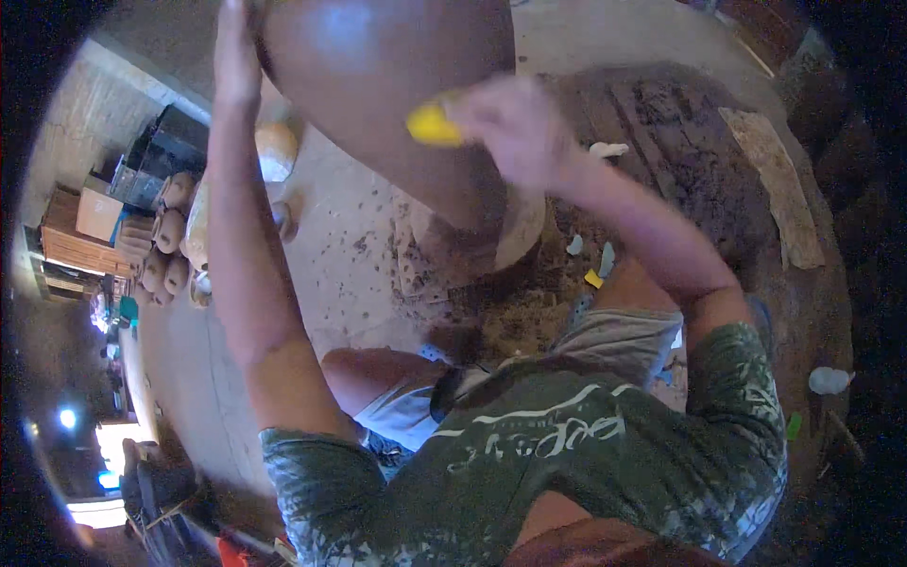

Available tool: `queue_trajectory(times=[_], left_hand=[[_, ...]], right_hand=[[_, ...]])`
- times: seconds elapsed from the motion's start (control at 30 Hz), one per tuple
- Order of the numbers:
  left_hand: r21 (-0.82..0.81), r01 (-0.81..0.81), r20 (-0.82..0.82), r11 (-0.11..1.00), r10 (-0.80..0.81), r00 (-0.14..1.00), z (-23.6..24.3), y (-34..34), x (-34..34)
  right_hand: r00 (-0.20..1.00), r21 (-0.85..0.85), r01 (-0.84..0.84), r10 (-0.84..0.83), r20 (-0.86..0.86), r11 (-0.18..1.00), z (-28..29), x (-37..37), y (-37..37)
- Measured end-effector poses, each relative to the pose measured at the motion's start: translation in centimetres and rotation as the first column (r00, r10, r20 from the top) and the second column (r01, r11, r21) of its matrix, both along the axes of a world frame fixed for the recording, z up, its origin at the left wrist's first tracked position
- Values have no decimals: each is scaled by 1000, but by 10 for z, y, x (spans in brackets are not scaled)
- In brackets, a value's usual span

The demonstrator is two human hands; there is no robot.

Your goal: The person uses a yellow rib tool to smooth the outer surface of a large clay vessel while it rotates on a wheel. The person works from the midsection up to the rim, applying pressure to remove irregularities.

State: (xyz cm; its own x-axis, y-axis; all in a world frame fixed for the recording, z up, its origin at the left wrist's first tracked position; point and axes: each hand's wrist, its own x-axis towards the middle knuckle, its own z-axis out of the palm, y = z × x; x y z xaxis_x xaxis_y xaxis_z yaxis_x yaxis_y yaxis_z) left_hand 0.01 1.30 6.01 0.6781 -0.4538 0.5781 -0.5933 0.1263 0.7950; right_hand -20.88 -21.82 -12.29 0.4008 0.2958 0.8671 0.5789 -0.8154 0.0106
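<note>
A large, smooth brown clay pot (378,113) stands in front of me, wide above and narrowing to its foot; its top runs out of view. My right hand (520,128), blurred by motion, grips a yellow scraper (435,124) against or close to the pot's near wall. Along the pot's left side my left hand (236,57) reaches up, laid flat with nothing seen in it. Its fingertips are cut off by the upper edge.
Several rounded clay pots (170,230) are stacked at the left near a cardboard box (98,209). Right of the pot's foot lie a small yellow piece (593,279) and pale pieces (574,245). A long flat strip (777,184) lies at far right.
</note>
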Motion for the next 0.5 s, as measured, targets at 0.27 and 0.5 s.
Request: queue_trajectory(times=[0.27, 0.5], left_hand=[[-72, 112, 100, 991, -104, 990, -13, -26, 3], [14, 110, 103, 994, -110, 988, 2, -25, -29]], right_hand=[[937, 55, 136, -147, 316, 989, 25, 15, 12], [983, -400, 25, -96, -157, 916, -113, -25, 5]])
